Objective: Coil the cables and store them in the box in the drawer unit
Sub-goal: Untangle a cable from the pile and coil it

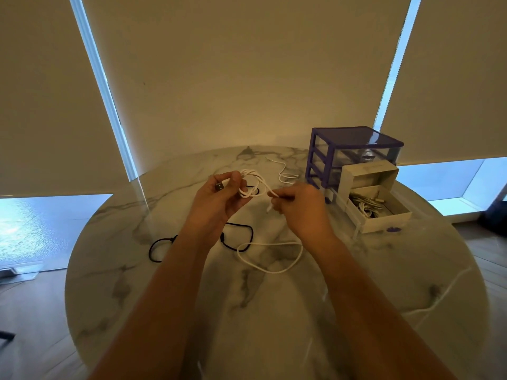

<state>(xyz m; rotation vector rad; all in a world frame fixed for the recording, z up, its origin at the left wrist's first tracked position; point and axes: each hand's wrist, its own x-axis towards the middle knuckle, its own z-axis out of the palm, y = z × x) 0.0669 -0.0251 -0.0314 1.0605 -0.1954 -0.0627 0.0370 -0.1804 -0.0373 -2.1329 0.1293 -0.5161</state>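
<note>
No legible txt anywhere

I have one view only, from the head camera: it sits above the near edge of the round marble table (384, 283), facing forward and down, wide-angled, close over the tabletop, window blinds (247, 78) beyond the table's far edge.

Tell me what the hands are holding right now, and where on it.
Left hand grips the thin white cable's coiled loops near its USB plug end; right hand pinches its other end.
</note>
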